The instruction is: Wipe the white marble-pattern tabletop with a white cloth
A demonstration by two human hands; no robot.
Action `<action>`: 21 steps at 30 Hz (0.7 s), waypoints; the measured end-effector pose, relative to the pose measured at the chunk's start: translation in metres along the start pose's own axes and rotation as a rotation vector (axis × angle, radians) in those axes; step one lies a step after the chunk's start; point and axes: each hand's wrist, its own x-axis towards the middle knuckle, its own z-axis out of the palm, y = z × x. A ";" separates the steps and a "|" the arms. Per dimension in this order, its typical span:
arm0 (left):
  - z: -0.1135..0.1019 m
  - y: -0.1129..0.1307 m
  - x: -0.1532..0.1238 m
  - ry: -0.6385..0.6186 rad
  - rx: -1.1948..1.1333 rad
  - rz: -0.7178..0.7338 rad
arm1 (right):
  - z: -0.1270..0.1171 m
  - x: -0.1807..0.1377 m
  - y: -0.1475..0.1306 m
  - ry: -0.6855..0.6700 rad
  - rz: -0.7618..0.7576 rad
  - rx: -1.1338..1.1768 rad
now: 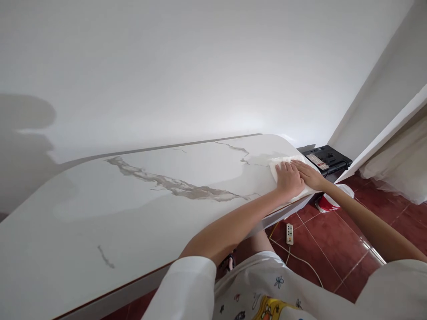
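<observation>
A white cloth [277, 165] lies bunched on the right end of a white, marble-patterned tabletop [133, 213], close to the rounded corner. My left hand [288, 178] presses down on the cloth, its fingers closed on the fabric. Beside it and partly against it, my right hand [309, 175] holds the same cloth from the right, near the table's edge. The palms and the cloth under them are hidden.
A white wall [200, 66] rises behind the table. To the right are a black case [333, 158] and a red-and-white container [328, 202]. A power strip [289, 234] with a cable lies on the red tiled floor [320, 235]. A pale curtain [396, 155] hangs at far right.
</observation>
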 end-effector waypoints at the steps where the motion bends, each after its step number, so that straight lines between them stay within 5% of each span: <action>1: 0.001 -0.002 0.005 0.005 -0.014 0.009 | 0.001 0.002 0.006 0.001 0.012 -0.006; 10: 0.004 -0.059 0.058 0.041 -0.056 -0.018 | 0.028 0.078 0.037 -0.022 0.096 -0.057; 21: -0.001 -0.149 0.118 0.058 -0.068 -0.145 | 0.049 0.204 0.036 -0.120 0.197 0.000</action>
